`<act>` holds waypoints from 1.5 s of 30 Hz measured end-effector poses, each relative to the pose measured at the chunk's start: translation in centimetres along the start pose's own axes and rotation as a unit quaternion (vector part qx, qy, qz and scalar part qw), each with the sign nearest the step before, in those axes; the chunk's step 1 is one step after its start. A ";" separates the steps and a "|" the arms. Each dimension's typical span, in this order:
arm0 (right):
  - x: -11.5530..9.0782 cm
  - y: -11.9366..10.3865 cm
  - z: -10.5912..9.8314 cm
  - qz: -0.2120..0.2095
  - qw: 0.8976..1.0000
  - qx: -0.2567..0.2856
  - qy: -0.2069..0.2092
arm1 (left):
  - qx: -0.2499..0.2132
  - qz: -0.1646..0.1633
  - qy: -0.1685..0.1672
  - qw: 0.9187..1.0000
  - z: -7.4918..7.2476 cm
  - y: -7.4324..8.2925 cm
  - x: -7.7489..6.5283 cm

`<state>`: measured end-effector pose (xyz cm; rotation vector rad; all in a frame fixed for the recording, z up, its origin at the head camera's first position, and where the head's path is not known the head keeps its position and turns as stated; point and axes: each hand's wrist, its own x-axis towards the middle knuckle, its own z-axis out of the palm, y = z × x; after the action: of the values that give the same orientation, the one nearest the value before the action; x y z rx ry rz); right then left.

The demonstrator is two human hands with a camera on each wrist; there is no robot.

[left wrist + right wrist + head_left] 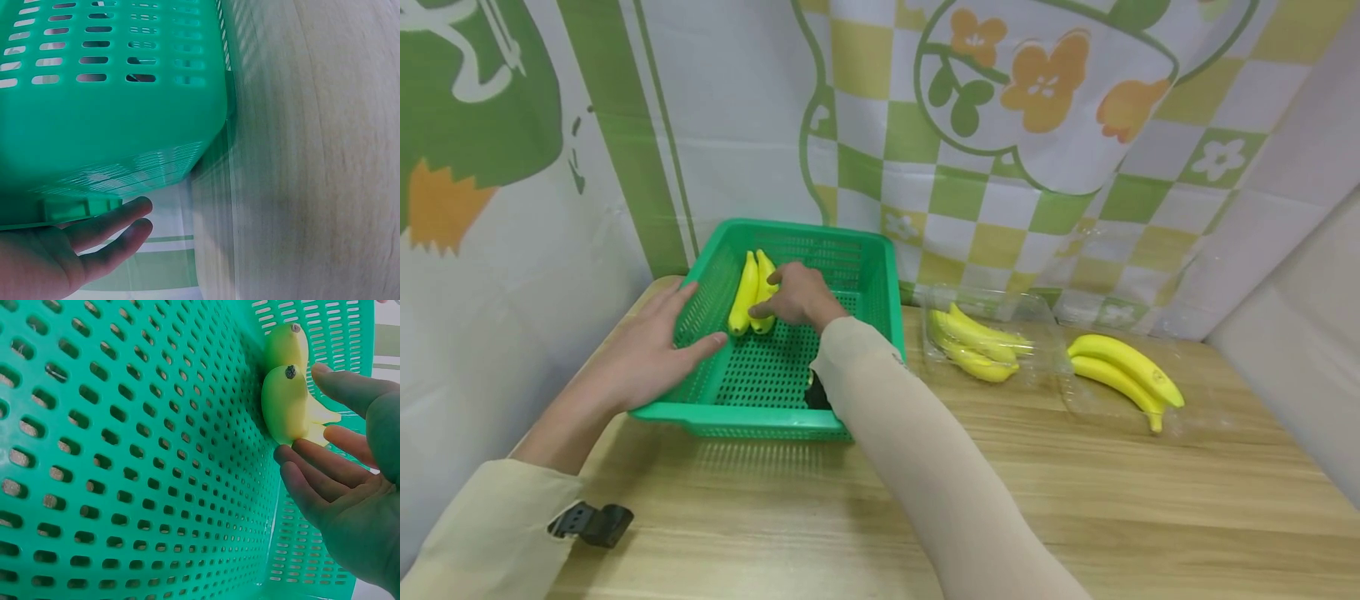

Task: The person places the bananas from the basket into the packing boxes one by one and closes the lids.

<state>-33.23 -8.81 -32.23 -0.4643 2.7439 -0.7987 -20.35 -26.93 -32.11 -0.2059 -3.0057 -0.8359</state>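
Note:
Two yellow bananas (745, 293) lie side by side at the left of a green plastic basket (805, 422). My right hand (801, 293) reaches into the basket beside the right banana. In the right wrist view, the fingers of my right hand (350, 481) are spread and relaxed, fingertips right at the nearer banana (284, 412). My left hand (651, 350) lies over the basket's left rim, thumb toward the inside. From the left wrist view, two straight fingers (115, 234) extend outside the basket wall (112, 125), just under the rim.
Right of the basket, a clear plastic clamshell box (1045, 312) stands with its lid spread apart. Yellow bananas (977, 342) lie in one half, and two more bananas (1123, 375) in the other. A patterned cloth (865, 108) hangs behind the wooden table (760, 525).

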 end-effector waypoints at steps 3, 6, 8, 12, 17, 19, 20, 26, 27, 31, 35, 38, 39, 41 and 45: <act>0.0 -0.1 0.0 -0.005 1.000 -0.007 -0.006 | -0.001 0.001 0.000 1.000 0.0 0.0 0.0; 0.0 -0.1 -0.1 -0.012 1.000 -0.014 -0.012 | -0.003 0.001 0.001 1.000 -0.1 0.0 -0.1; 0.0 -0.1 -0.2 -0.013 1.000 -0.014 -0.018 | -0.003 0.000 0.001 1.000 -0.1 -0.1 -0.1; 0.0 0.0 -0.4 -0.011 0.999 -0.005 -0.035 | -0.001 -0.001 0.000 1.000 -0.2 -0.1 -0.1; 0.0 0.1 -0.7 -0.014 0.999 0.002 -0.047 | -0.001 -0.003 -0.001 1.000 -0.3 0.0 0.0; 0.0 0.2 -0.7 -0.015 0.999 -0.001 -0.046 | -0.002 -0.003 -0.001 1.000 -0.3 0.0 0.0; 0.0 0.2 -0.6 -0.015 0.999 -0.004 -0.043 | -0.002 -0.003 -0.002 1.000 -0.3 0.0 0.0; -0.2 0.1 -0.6 -0.005 1.000 -0.019 -0.024 | -0.001 -0.004 0.000 1.000 -0.3 0.1 0.0; -0.2 0.1 -0.6 -0.003 1.000 -0.014 -0.026 | -0.001 -0.004 0.000 1.000 -0.3 0.1 0.0; -0.1 0.1 -0.7 0.014 0.999 0.005 -0.034 | -0.001 -0.005 -0.001 1.000 -0.3 0.1 0.0; 0.1 0.2 -0.6 0.017 0.998 -0.004 -0.052 | -0.004 -0.005 -0.003 1.000 -0.2 0.0 -0.1; 0.3 0.2 -0.5 0.016 0.998 -0.011 -0.062 | -0.006 -0.004 -0.004 1.000 -0.2 0.0 -0.1; 0.2 0.2 -0.5 0.013 0.998 -0.016 -0.061 | -0.007 -0.004 -0.005 1.000 -0.2 0.0 -0.1; 0.1 0.3 -0.5 0.008 0.998 -0.027 -0.053 | -0.008 -0.003 -0.005 1.000 -0.1 0.0 -0.1; -0.4 0.4 -0.5 0.004 0.999 -0.032 -0.036 | -0.009 -0.002 -0.006 1.000 -0.1 0.0 -0.1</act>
<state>-33.12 -8.08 -32.02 -0.4839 2.7101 -0.6808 -20.27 -26.99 -32.02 -0.2070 -3.0108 -0.8653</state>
